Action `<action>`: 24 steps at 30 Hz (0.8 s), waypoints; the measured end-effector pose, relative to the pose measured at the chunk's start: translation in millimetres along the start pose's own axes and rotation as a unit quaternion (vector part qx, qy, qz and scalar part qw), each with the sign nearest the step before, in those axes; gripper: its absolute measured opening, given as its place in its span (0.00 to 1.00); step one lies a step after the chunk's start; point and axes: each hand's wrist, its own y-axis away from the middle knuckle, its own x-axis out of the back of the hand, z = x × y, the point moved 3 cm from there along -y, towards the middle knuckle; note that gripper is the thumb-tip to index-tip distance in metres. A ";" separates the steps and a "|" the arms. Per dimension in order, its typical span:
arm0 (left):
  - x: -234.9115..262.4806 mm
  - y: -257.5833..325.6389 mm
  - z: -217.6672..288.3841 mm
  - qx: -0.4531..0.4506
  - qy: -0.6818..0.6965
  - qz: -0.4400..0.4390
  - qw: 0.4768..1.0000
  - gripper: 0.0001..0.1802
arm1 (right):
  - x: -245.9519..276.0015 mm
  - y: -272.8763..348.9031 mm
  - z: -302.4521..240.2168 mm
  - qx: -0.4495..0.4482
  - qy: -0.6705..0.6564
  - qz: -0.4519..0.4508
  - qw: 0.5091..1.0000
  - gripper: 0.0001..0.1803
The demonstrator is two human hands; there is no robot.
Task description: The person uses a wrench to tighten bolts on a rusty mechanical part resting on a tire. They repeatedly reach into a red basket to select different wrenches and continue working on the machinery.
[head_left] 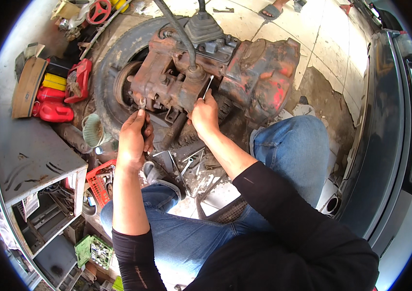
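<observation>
A rusty gearbox (159,72) with a reddish bell-shaped housing (264,77) rests on a large tyre (106,82) in front of me. My left hand (135,136) is closed around a wrench (142,103), whose open jaw pokes up beside the gearbox's lower left side. In my right hand (205,114), a thin shiny wrench (210,83) is pinched, its tip close to the base of the tall gear lever (181,39). The handle ends of both tools are hidden by my fingers. A second lever with a rubber boot (203,28) stands behind.
To the left are red plastic containers (55,111), a pale green basket (94,131), a metal cabinet (41,160) and a red crate (101,182). Loose tools (189,162) lie between my legs. A dark vehicle (376,136) stands at the right. Someone's sandalled foot (273,10) shows at the top.
</observation>
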 end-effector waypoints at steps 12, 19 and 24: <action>-6.7 -3.1 -5.4 0.008 -0.007 0.002 1.000 0.16 | -3.5 -3.8 -7.1 -0.038 -0.035 -0.073 0.996 0.39; -14.2 -2.5 -5.2 0.017 -0.017 0.007 1.000 0.16 | 6.6 -3.4 -8.0 -0.017 0.010 -0.075 0.997 0.40; -15.6 -2.3 -8.3 0.014 -0.020 0.004 1.000 0.16 | 9.0 -6.0 3.6 0.112 0.176 -0.016 0.978 0.42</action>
